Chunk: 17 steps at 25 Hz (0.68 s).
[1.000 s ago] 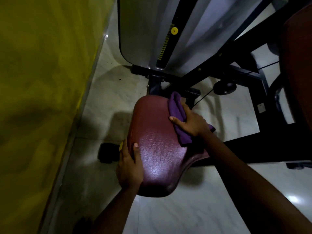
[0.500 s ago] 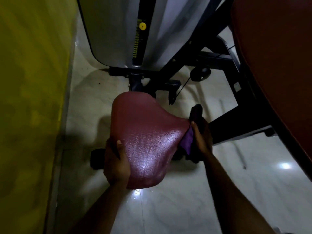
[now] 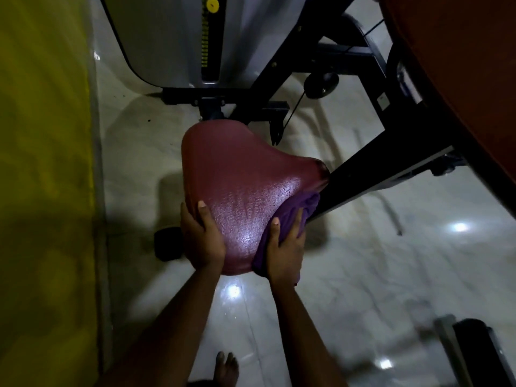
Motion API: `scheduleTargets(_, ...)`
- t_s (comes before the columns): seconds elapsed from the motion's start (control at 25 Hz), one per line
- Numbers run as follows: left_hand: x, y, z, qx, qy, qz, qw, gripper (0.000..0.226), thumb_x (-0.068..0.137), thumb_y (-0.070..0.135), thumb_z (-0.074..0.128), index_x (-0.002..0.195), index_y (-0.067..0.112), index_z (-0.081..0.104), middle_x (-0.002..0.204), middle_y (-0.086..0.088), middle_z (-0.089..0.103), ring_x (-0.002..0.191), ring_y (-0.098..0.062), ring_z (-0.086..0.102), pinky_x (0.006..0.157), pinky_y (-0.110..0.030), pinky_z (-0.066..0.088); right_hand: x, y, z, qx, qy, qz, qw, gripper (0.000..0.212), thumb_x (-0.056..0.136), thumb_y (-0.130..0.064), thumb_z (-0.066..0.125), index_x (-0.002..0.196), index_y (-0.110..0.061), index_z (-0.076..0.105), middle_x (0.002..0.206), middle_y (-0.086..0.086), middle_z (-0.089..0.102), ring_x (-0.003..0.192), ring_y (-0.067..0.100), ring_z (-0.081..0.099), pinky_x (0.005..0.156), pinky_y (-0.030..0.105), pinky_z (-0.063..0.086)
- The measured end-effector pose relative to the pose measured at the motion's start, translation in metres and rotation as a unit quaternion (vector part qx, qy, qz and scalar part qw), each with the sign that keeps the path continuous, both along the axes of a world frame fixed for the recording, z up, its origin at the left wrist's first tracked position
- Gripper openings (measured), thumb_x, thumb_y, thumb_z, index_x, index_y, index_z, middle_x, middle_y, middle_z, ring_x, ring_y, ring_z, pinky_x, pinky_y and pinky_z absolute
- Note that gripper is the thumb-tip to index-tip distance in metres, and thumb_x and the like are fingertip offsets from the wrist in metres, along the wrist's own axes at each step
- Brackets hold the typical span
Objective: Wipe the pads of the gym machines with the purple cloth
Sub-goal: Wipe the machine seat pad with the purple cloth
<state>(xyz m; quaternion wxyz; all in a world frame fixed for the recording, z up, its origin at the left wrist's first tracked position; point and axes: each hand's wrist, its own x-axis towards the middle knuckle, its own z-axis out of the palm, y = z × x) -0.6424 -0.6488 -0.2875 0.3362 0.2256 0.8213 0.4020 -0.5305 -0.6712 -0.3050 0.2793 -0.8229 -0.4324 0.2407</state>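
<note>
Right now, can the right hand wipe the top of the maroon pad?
Probably yes: the right hand holds the purple cloth against the pad, whose top lies bare; the left hand grips only its near edge.

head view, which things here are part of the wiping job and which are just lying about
Part of the job: purple cloth, gripped by the right hand; maroon seat pad, gripped at its edge by the left hand.
Just there: grey weight-stack cover; black frame bar; yellow wall; bare foot.
</note>
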Motion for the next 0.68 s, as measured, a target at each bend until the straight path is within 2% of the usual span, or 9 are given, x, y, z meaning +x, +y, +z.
scheduleTargets(0.08, -0.006, -0.003, 0.0, 0.006, -0.037, -0.008, 0.999, 0.048, 0.099, 0.037, 0.033, 0.143, 0.017, 0.037, 0.139, -0.016, 0.049, 0.127, -0.032, 0.045, 0.101, -0.033, 0.029, -0.009, -0.023, -0.002, 0.02, -0.088, 0.064, 0.994, 0.06, 0.091, -0.055, 0.033, 0.145, -0.033, 0.024, 0.141, 0.023, 0.036, 0.122, 0.041, 0.043, 0.098, 0.046, 0.04)
scheduleTargets(0.16, -0.012, -0.007, 0.001, 0.018, -0.124, 0.025, 0.992, 0.051, 0.099, 0.04, 0.034, 0.14, 0.012, 0.042, 0.138, -0.015, 0.05, 0.128, -0.031, 0.046, 0.107, -0.036, 0.033, -0.012, -0.039, -0.003, 0.025, -0.197, 0.124, 0.972, 0.054, 0.09, -0.054, 0.032, 0.141, -0.038, 0.029, 0.144, 0.02, 0.034, 0.119, 0.042, 0.044, 0.092, 0.052, 0.043)
scheduleTargets(0.24, -0.014, -0.012, 0.003, 0.051, -0.268, 0.072, 0.959, 0.053, 0.097, 0.043, 0.036, 0.133, 0.006, 0.05, 0.132, -0.013, 0.055, 0.121, -0.027, 0.053, 0.105, -0.041, 0.041, -0.018, -0.049, -0.001, 0.04, -0.283, 0.204, 0.936, 0.051, 0.09, -0.053, 0.033, 0.14, -0.045, 0.028, 0.148, 0.012, 0.027, 0.126, 0.04, 0.035, 0.093, 0.057, 0.04)
scheduleTargets(0.32, -0.013, -0.016, 0.004, 0.071, -0.404, 0.103, 0.906, 0.057, 0.096, 0.049, 0.033, 0.131, 0.008, 0.052, 0.126, -0.009, 0.059, 0.112, -0.025, 0.059, 0.1, -0.038, 0.046, -0.029, -0.05, 0.0, 0.075, -0.354, 0.333, 0.871, 0.052, 0.089, -0.052, 0.035, 0.14, -0.048, 0.025, 0.15, 0.007, 0.026, 0.133, 0.038, 0.026, 0.095, 0.06, 0.036)
scheduleTargets(0.4, -0.022, -0.016, -0.001, 0.078, -0.436, 0.147, 0.884, 0.061, 0.095, 0.054, 0.031, 0.133, 0.01, 0.049, 0.128, -0.005, 0.057, 0.111, -0.021, 0.058, 0.101, -0.035, 0.044, -0.043, -0.029, 0.003, 0.103, -0.392, 0.443, 0.8, 0.052, 0.086, -0.052, 0.039, 0.138, -0.048, 0.03, 0.151, 0.004, 0.028, 0.136, 0.038, 0.023, 0.097, 0.06, 0.034)
scheduleTargets(0.48, -0.033, -0.014, -0.004, 0.106, -0.44, 0.141, 0.88, 0.063, 0.094, 0.057, 0.028, 0.134, 0.013, 0.047, 0.129, -0.002, 0.058, 0.113, -0.017, 0.058, 0.102, -0.035, 0.043, -0.054, 0.008, 0.007, 0.118, -0.391, 0.508, 0.758, 0.047, 0.085, -0.053, 0.039, 0.132, -0.047, 0.041, 0.151, 0.002, 0.033, 0.137, 0.036, 0.024, 0.1, 0.058, 0.031)
scheduleTargets(0.6, -0.039, -0.006, -0.002, 0.106, -0.404, 0.13, 0.899, 0.045, 0.098, 0.047, 0.025, 0.12, 0.019, 0.052, 0.098, 0.008, 0.062, 0.087, -0.005, 0.059, 0.08, -0.022, 0.048, -0.065, 0.07, 0.014, 0.125, -0.358, 0.555, 0.74, 0.047, 0.082, -0.059, 0.035, 0.123, -0.043, 0.053, 0.147, 0.001, 0.039, 0.136, 0.035, 0.029, 0.1, 0.057, 0.03)
scheduleTargets(0.64, -0.037, 0.0, 0.002, 0.108, -0.398, 0.127, 0.902, 0.044, 0.098, 0.046, 0.027, 0.117, 0.017, 0.053, 0.095, 0.006, 0.063, 0.087, -0.007, 0.059, 0.084, -0.025, 0.049, -0.066, 0.089, 0.017, 0.124, -0.356, 0.552, 0.744, 0.05, 0.081, -0.061, 0.034, 0.124, -0.043, 0.053, 0.146, 0.001, 0.04, 0.135, 0.035, 0.031, 0.099, 0.057, 0.03)
scheduleTargets(0.68, -0.037, 0.006, 0.002, 0.109, -0.394, 0.123, 0.904, 0.052, 0.095, 0.052, 0.031, 0.118, 0.012, 0.057, 0.101, 0.002, 0.065, 0.094, -0.012, 0.061, 0.094, -0.03, 0.047, -0.066, 0.106, 0.021, 0.117, -0.356, 0.538, 0.755, 0.053, 0.081, -0.063, 0.033, 0.126, -0.044, 0.051, 0.146, 0.001, 0.041, 0.135, 0.034, 0.032, 0.099, 0.056, 0.031)
